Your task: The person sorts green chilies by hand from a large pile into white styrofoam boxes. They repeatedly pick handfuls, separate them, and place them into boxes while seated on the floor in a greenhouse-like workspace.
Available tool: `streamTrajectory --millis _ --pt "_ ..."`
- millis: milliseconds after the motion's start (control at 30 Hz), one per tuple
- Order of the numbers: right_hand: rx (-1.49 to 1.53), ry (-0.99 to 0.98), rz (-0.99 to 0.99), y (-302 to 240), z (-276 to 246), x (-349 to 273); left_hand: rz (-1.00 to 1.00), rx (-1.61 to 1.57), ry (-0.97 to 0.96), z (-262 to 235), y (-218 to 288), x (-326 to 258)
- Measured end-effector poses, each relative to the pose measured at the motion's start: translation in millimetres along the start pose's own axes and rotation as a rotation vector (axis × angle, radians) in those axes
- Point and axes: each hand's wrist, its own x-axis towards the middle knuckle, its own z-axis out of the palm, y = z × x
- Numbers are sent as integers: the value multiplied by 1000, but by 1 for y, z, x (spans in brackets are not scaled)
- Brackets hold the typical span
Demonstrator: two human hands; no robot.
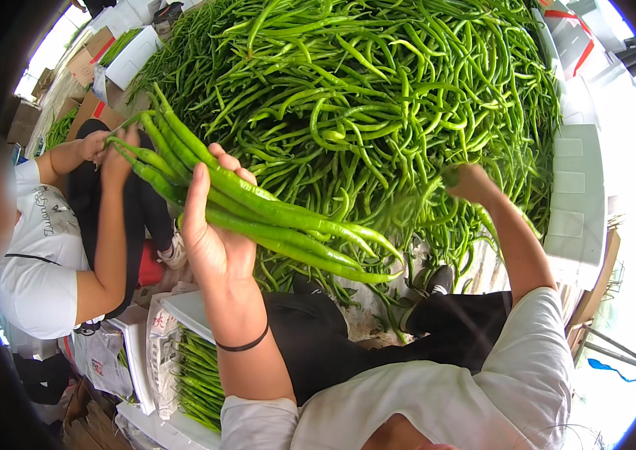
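Observation:
A bunch of long green chili peppers (273, 214) lies across the palm of my left hand (216, 232), thumb on the near side and fingertips curled over the far side. The bunch slants from upper left to lower right, stems toward the left. My right hand (469, 184) reaches into the right part of a big pile of green chili peppers (348, 97). Its fingers are curled and blurred by motion; a blurred pepper seems to be at them, but I cannot make out whether it is held.
A co-worker in a white shirt (40, 247) sits at the left, hands near the pepper stems. By my left side stands a white foam box (190, 311) holding lined-up peppers. White foam boxes (579, 195) edge the pile at right. Cardboard boxes (96, 112) stand at the upper left.

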Motion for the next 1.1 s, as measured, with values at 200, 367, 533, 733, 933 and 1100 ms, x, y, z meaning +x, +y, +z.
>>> streamTrajectory --millis 200,367,533,733,933,1100 --pt "-403 4 -184 -46 84 12 -28 -41 -3 7 1 -6" --pt "-268 -18 -89 -37 92 37 -47 -55 -29 5 10 -18" --pt "116 -14 11 -36 46 28 -2 -25 -65 0 19 -26" --pt "-75 -81 35 -54 -20 -9 11 -49 -50 -1 22 -23" --pt "-300 -97 -7 -73 44 22 -120 -138 -90 -7 22 -13" --pt "-161 -17 75 -59 26 48 -131 -199 -63 -4 29 -14"
